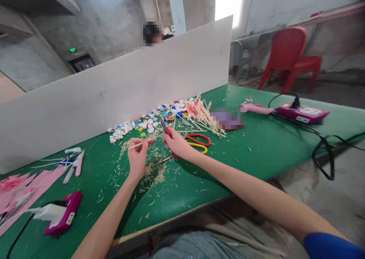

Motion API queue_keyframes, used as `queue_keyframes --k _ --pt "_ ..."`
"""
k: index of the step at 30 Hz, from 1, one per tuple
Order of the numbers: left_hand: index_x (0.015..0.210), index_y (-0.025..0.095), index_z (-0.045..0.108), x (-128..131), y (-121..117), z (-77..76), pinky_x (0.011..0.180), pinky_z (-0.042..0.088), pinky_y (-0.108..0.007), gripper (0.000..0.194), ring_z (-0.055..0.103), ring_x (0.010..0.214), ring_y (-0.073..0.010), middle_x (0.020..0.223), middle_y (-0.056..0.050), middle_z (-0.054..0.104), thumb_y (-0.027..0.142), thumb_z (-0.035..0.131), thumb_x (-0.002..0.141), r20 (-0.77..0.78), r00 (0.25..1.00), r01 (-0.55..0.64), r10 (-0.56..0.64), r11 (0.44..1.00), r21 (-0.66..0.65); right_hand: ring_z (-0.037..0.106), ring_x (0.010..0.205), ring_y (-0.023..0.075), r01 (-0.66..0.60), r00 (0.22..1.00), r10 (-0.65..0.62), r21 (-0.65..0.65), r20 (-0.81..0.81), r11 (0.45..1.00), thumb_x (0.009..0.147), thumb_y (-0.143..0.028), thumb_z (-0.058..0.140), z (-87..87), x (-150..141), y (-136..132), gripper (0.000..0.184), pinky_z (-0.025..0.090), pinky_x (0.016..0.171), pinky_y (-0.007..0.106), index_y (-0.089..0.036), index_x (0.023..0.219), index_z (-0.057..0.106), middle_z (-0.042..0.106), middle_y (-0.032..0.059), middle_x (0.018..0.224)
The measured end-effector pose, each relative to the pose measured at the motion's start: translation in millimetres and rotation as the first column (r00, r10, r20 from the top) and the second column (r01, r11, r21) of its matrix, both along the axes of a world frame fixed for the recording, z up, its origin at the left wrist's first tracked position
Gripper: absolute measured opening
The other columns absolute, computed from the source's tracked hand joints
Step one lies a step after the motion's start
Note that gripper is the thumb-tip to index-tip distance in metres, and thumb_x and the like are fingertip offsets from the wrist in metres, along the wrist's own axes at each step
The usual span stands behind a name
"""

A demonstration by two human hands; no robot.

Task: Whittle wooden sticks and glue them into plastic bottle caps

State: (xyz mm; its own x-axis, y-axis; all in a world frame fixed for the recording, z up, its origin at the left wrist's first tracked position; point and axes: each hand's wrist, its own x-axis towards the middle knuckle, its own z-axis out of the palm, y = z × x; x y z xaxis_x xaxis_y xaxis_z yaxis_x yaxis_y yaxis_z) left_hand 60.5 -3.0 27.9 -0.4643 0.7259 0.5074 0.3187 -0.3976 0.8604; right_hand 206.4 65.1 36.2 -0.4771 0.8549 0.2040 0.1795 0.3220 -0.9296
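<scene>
My left hand (137,156) pinches a thin wooden stick (152,138) between thumb and fingers. The stick slants up to the right, towards my other hand. My right hand (176,143) is closed around a red-handled knife (164,125), its dark narrow end pointing up and away; the cutting edge is too small to make out. Pale wood shavings (156,175) lie scattered on the green table under both hands. Just right of my right hand rest scissors (199,139) with red and yellow handle loops. A thin metal rod (163,161) lies below the hands.
Bottle caps (151,124) and loose wooden sticks (203,116) are heaped before a white partition (119,88). Glue guns (77,164), pink sheets (37,187) and a purple power strip (67,215) lie left. Right are a pink tool (256,109) and another strip (303,112) with black cables.
</scene>
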Motion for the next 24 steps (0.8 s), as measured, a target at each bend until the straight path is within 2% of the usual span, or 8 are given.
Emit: queue_keyframes --k 4,7,9,12,14,16,18,24 --pt "0.082 0.021 0.046 7.2 -7.6 -3.2 0.081 0.053 -0.03 0.024 0.071 0.084 -0.0155 0.08 -0.001 0.07 0.039 0.062 0.085 -0.105 0.992 0.064 -0.065 0.998 -0.013 0.048 0.051 0.0059 -0.023 0.99 -0.003 -0.181 -0.141 0.983 0.095 -0.033 0.035 -1.5 -6.2 2.5 0.013 0.038 0.043 0.019 -0.022 0.093 0.039 0.055 -0.0025 0.081" --pt "0.085 0.021 0.046 8.7 -16.6 -5.7 0.083 0.052 -0.03 0.022 0.068 0.094 -0.0165 0.096 -0.005 0.07 0.038 0.059 0.086 -0.196 0.965 0.152 -0.175 0.98 -0.125 0.045 0.05 0.0053 -0.053 0.975 0.001 -0.232 -0.22 0.971 0.095 -0.033 0.037 3.9 -2.6 0.6 0.013 0.036 0.041 0.018 -0.021 0.09 0.04 0.052 -0.0026 0.077" --pt "0.092 0.021 0.049 6.7 -24.2 -5.7 0.087 0.051 -0.031 0.023 0.065 0.102 -0.0177 0.11 -0.007 0.067 0.038 0.061 0.084 -0.308 0.902 0.215 -0.303 0.933 -0.289 0.041 0.047 0.0056 -0.092 0.968 0.033 -0.229 -0.249 0.969 0.093 -0.032 0.041 7.7 1.2 -1.2 0.012 0.036 0.042 0.019 -0.021 0.087 0.04 0.048 -0.0048 0.068" --pt "0.11 0.023 0.056 -1.7 -32.5 -2.6 0.099 0.046 -0.036 0.035 0.058 0.113 -0.0209 0.122 -0.008 0.062 0.038 0.066 0.08 -0.414 0.731 0.268 -0.542 0.786 -0.557 0.037 0.044 0.0064 -0.159 0.962 0.11 -0.185 -0.25 0.97 0.09 -0.032 0.047 9.9 4.1 -3.7 0.014 0.035 0.043 0.021 -0.022 0.083 0.041 0.043 -0.0077 0.058" --pt "0.11 0.022 0.059 -9.3 -31.0 -0.3 0.1 0.045 -0.037 0.034 0.058 0.112 -0.0217 0.119 -0.008 0.063 0.041 0.063 0.082 -0.295 0.747 0.339 -0.596 0.723 -0.602 0.038 0.045 0.0065 -0.195 0.962 0.16 -0.144 -0.222 0.97 0.089 -0.032 0.049 8.6 3.6 -5.2 0.015 0.034 0.045 0.021 -0.021 0.081 0.043 0.044 -0.0075 0.057" --pt "0.105 0.02 0.056 -15.7 -22.8 0.2 0.088 0.052 -0.035 0.036 0.063 0.101 -0.0209 0.107 -0.008 0.066 0.049 0.057 0.084 0.01 0.838 0.474 -0.546 0.72 -0.507 0.04 0.048 0.0067 -0.219 0.964 0.2 -0.102 -0.173 0.97 0.088 -0.032 0.051 5.6 2.1 -6.3 0.016 0.034 0.048 0.021 -0.02 0.08 0.046 0.047 -0.0067 0.06" --pt "0.103 0.02 0.051 -18.3 -10.5 -1.7 0.073 0.055 -0.034 0.043 0.066 0.086 -0.02 0.091 -0.005 0.067 0.059 0.05 0.083 0.276 0.824 0.566 -0.494 0.709 -0.42 0.042 0.053 0.0073 -0.223 0.97 0.215 -0.064 -0.109 0.973 0.085 -0.032 0.056 1.6 0.3 -6.8 0.016 0.034 0.051 0.021 -0.019 0.079 0.048 0.049 -0.0061 0.062" --pt "0.103 0.02 0.049 -6.6 8.2 -16.3 0.056 0.053 -0.024 0.05 0.063 0.059 -0.0103 0.075 0.003 0.06 0.055 0.07 0.074 0.427 0.771 0.632 -0.473 0.65 -0.422 0.05 0.06 0.0094 -0.177 0.983 0.177 0.002 0.059 0.984 0.089 -0.028 0.05 -10.2 -4.9 -4.9 0.011 0.039 0.056 0.022 -0.019 0.084 0.047 0.055 -0.0037 0.071"
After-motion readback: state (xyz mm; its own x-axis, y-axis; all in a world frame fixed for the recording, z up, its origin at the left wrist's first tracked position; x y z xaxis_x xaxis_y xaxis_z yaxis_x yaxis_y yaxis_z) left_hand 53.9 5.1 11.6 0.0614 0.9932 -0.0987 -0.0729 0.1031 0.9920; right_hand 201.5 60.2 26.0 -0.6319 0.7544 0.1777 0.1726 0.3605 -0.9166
